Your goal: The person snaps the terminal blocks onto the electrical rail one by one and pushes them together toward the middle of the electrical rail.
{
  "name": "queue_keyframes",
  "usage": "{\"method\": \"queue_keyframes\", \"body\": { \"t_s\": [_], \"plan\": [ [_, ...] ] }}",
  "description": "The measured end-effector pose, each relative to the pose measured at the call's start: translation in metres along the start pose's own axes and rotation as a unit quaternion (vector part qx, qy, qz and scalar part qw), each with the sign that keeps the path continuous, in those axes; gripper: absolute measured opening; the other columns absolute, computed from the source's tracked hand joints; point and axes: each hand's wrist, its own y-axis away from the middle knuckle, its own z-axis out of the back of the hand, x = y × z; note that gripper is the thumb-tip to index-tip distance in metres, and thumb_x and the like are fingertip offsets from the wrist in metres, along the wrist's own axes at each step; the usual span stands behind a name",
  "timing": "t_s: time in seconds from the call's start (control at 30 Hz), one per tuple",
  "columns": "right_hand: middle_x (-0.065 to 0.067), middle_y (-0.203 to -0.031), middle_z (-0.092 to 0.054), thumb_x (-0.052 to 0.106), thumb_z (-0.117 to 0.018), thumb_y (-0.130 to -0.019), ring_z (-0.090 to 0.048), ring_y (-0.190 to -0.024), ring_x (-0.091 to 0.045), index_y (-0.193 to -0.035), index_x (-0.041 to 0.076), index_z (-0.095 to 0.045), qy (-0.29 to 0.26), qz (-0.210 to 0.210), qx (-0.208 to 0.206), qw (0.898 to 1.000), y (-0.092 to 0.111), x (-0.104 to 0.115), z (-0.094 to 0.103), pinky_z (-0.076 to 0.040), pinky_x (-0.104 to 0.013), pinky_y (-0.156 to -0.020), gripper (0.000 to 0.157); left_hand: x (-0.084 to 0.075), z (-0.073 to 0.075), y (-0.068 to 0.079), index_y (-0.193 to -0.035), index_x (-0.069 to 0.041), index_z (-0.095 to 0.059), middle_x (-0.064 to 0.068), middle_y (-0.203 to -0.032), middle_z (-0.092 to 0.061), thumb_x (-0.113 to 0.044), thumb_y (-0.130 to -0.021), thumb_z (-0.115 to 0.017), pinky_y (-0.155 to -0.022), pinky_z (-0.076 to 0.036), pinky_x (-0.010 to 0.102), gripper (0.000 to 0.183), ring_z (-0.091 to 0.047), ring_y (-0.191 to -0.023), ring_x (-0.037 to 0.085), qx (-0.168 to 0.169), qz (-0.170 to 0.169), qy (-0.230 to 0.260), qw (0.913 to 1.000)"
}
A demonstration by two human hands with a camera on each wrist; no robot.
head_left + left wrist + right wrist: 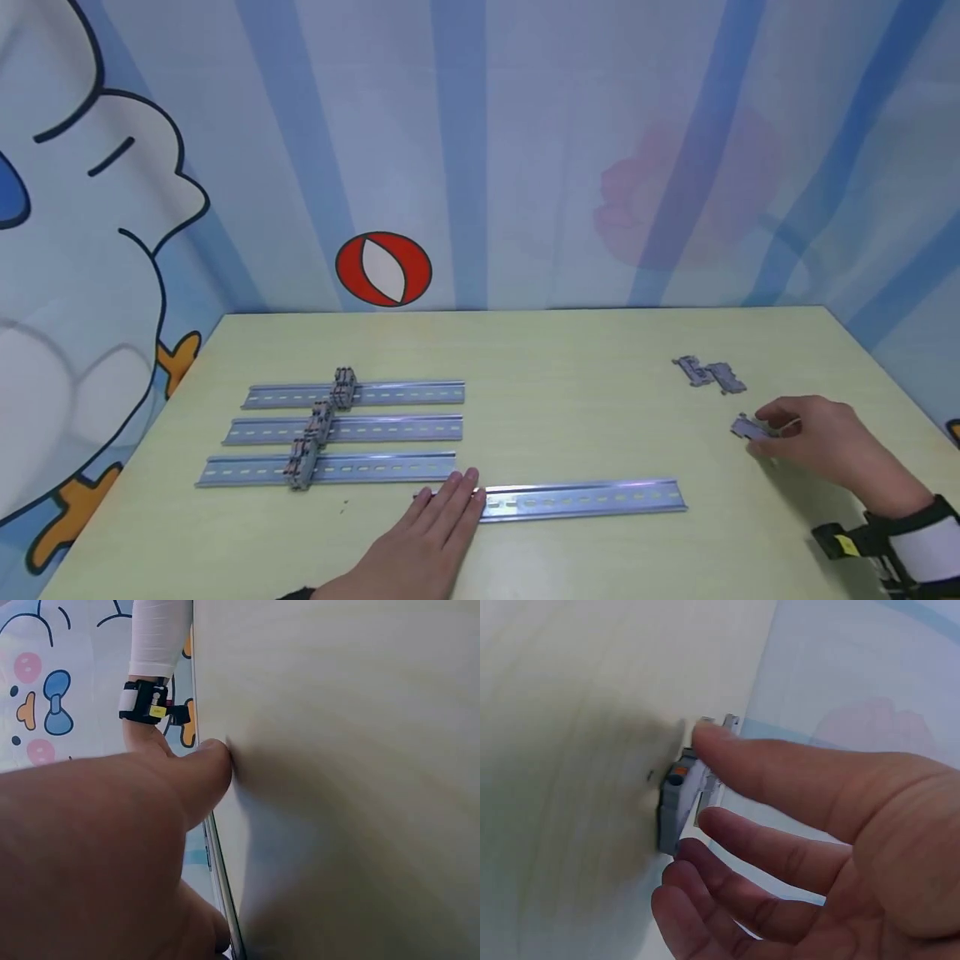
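Observation:
My left hand (431,533) lies with straight fingers over the left end of a metal DIN rail (585,500); that end is partly hidden under the fingertips. On the right, my right hand (813,446) holds a grey terminal block (748,427) between its thumb and fingertips, close over the table. In the right wrist view this terminal block (676,802) shows an orange spot near its top, with the thumb at one end and fingertips at the other. Two more loose terminal blocks (708,372) lie farther back.
Three slotted DIN rails (405,428) lie parallel on the left of the pale table (555,350). Each carries a cluster of terminal blocks (302,460) standing across it. A printed cloth backdrop (525,167) rises behind the table's far edge.

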Motion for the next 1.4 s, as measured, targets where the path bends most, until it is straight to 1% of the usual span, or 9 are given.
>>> {"method": "queue_keyframes", "body": {
  "t_s": [0.2, 0.33, 0.57, 0.67, 0.77, 0.83, 1.07, 1.23, 1.4],
  "plan": [
    [-0.019, -0.096, -0.072, 0.028, -0.077, -0.082, -0.067, -0.082, -0.027, -0.111, -0.005, -0.07, 0.018, 0.044, -0.036, 0.998, -0.002, 0.002, -0.008, -0.053, -0.035, -0.06, 0.045, 0.001, -0.006, 0.0, -0.154, 0.0, -0.025, 0.019, -0.163, -0.021, -0.08, -0.087, -0.027, -0.112, -0.038, 0.048, 0.104, -0.023, -0.149, 0.033, -0.034, -0.011, -0.007, 0.9993],
    [-0.008, -0.08, -0.068, 0.02, -0.074, -0.085, -0.059, -0.067, -0.016, -0.097, -0.002, -0.073, 0.07, 0.084, -0.051, 0.993, -0.002, 0.01, -0.01, -0.044, -0.027, -0.054, 0.026, 0.002, -0.006, 0.002, -0.155, -0.002, -0.021, 0.018, -0.165, -0.015, -0.081, -0.087, -0.022, -0.113, -0.036, 0.05, 0.105, -0.018, -0.15, 0.032, -0.023, -0.014, 0.02, 0.9994],
    [-0.004, -0.066, -0.059, 0.019, -0.072, -0.084, -0.043, -0.055, -0.012, -0.11, -0.013, -0.067, 0.166, 0.113, -0.076, 0.977, 0.001, 0.023, -0.014, -0.032, -0.028, -0.052, 0.041, 0.003, -0.008, 0.005, -0.154, -0.001, -0.024, 0.018, -0.163, -0.021, -0.08, -0.088, -0.024, -0.111, -0.039, 0.047, 0.103, -0.023, -0.149, 0.032, -0.041, -0.028, -0.006, 0.9987],
    [-0.002, -0.06, -0.056, 0.016, -0.068, -0.086, -0.042, -0.051, -0.012, -0.107, -0.011, -0.068, 0.171, 0.107, -0.095, 0.975, 0.004, 0.026, -0.013, -0.03, -0.027, -0.05, 0.034, 0.004, -0.007, 0.003, -0.153, -0.001, -0.026, 0.018, -0.163, -0.023, -0.079, -0.088, -0.027, -0.111, -0.038, 0.045, 0.102, -0.024, -0.149, 0.032, -0.043, -0.031, -0.017, 0.9984],
    [0.0, -0.054, -0.051, 0.011, -0.063, -0.087, -0.04, -0.048, -0.012, -0.098, -0.008, -0.069, 0.156, 0.101, -0.11, 0.976, 0.005, 0.029, -0.011, -0.028, -0.025, -0.047, 0.023, 0.005, -0.003, 0.001, -0.154, -0.002, -0.024, 0.017, -0.164, -0.019, -0.076, -0.091, -0.025, -0.114, -0.035, 0.047, 0.098, -0.02, -0.15, 0.031, -0.022, -0.029, 0.002, 0.9993],
    [-0.001, -0.057, -0.057, 0.011, -0.064, -0.087, -0.044, -0.05, -0.011, -0.096, -0.006, -0.07, 0.138, 0.098, -0.106, 0.98, 0.006, 0.031, -0.009, -0.03, -0.024, -0.047, 0.02, 0.005, -0.001, 0.0, -0.155, -0.002, -0.022, 0.017, -0.165, -0.016, -0.074, -0.092, -0.026, -0.116, -0.033, 0.049, 0.096, -0.018, -0.151, 0.031, -0.01, -0.027, 0.027, 0.9992],
    [-0.003, -0.076, -0.073, 0.014, -0.068, -0.084, -0.063, -0.061, -0.011, -0.101, -0.001, -0.069, 0.018, 0.088, -0.055, 0.994, 0.016, 0.055, -0.006, -0.046, -0.025, -0.051, 0.023, 0.01, 0.006, -0.006, -0.157, -0.003, -0.017, 0.015, -0.166, -0.009, -0.078, -0.087, -0.033, -0.118, -0.028, 0.052, 0.103, -0.011, -0.152, 0.031, 0.017, -0.018, 0.078, 0.9967],
    [-0.001, -0.079, -0.074, 0.012, -0.065, -0.086, -0.067, -0.061, -0.008, -0.119, -0.002, -0.063, -0.049, 0.087, -0.012, 0.995, 0.028, 0.08, -0.008, -0.049, -0.023, -0.051, 0.036, 0.011, 0.007, -0.008, -0.158, -0.006, -0.014, 0.013, -0.167, -0.004, -0.082, -0.084, -0.031, -0.119, -0.025, 0.054, 0.107, -0.007, -0.153, 0.03, 0.032, -0.007, 0.098, 0.9946],
    [-0.001, -0.079, -0.075, 0.013, -0.069, -0.086, -0.067, -0.061, -0.008, -0.113, 0.0, -0.067, -0.071, 0.084, 0.027, 0.994, 0.033, 0.096, -0.016, -0.052, -0.024, -0.053, 0.03, 0.012, 0.003, -0.007, -0.158, -0.006, -0.015, 0.012, -0.167, -0.005, -0.083, -0.084, -0.03, -0.118, -0.026, 0.055, 0.107, -0.008, -0.152, 0.029, 0.025, -0.007, 0.097, 0.9949]
  ]
}}
